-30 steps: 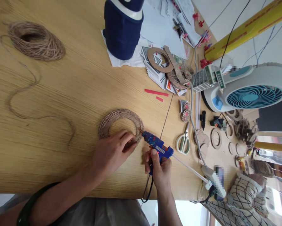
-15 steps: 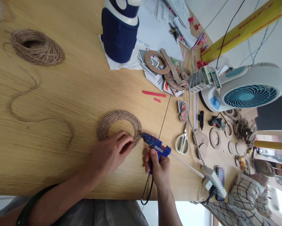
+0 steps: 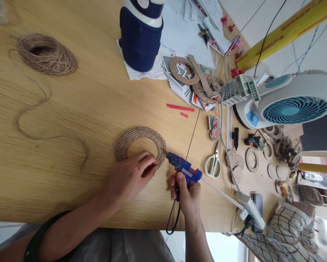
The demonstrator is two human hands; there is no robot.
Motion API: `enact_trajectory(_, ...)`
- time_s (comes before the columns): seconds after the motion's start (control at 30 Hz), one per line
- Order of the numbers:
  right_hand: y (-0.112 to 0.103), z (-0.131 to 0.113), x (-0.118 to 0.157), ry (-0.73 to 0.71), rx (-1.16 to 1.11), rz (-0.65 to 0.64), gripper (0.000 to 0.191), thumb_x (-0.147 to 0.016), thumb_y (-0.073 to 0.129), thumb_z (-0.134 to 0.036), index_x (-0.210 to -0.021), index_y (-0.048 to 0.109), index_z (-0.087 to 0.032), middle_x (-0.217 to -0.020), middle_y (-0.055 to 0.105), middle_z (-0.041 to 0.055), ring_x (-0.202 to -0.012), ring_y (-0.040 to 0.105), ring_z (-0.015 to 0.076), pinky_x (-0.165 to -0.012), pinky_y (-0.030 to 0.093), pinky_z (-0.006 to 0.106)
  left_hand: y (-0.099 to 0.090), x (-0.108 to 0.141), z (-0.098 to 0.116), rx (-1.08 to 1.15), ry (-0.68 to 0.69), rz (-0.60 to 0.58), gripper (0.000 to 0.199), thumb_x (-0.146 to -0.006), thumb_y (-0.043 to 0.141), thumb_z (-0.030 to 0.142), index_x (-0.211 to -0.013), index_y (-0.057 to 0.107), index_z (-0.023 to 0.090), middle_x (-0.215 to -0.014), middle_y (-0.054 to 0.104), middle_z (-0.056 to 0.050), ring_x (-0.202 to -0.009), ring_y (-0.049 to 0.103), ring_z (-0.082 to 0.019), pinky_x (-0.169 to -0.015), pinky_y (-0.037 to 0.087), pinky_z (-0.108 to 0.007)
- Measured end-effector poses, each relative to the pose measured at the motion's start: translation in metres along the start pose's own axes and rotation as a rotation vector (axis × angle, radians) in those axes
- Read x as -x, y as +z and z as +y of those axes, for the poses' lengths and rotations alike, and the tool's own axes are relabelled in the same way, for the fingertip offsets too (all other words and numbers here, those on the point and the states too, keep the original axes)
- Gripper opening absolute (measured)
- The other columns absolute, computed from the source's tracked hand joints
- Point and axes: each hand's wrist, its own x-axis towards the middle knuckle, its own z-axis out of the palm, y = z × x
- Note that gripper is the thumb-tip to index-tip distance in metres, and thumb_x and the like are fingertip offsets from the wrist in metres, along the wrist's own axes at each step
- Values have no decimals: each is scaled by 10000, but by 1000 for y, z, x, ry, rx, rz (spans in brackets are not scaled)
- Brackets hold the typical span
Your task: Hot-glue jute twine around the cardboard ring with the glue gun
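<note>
Your right hand (image 3: 187,193) gripped the glue gun (image 3: 184,169), nozzle at the twine-wrapped ring (image 3: 140,143); your left hand (image 3: 129,176), fingers pressed flat there, risked a burn.

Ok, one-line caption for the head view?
Left hand steadies a twine-wrapped ring while right hand aims a blue glue gun at its edge.

Two bare forearms without sleeves, left hand (image 3: 129,178) and right hand (image 3: 187,194) free of rings or gloves, a dark green bangle (image 3: 35,238) round the left forearm, grey cloth (image 3: 119,245) over the lap at the near table edge.
</note>
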Motion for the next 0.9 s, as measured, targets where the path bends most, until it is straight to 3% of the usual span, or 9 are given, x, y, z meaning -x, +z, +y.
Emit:
enact_trajectory(0.37, 0, 1, -6, 59, -152, 6, 491, -858, 657, -598, -658, 571, -158, -599, 572, -21, -350, 433, 39, -335, 339, 178, -2, 1, 0, -9, -17, -38, 117, -977, 544, 308, -922, 629, 249, -863, 646, 56, -682, 592, -97, -637, 401, -255)
enact_trajectory(0.9, -5, -3, 3, 73, -69, -5, 509, -873, 623, -621, -663, 576, -159, -551, 531, -32, -354, 410, 47, -350, 329, 193, -3, 1, 2, -25, 25, -17, 117, -976, 539, 294, -925, 629, 238, -871, 659, 25, -726, 618, -117, -643, 412, -266)
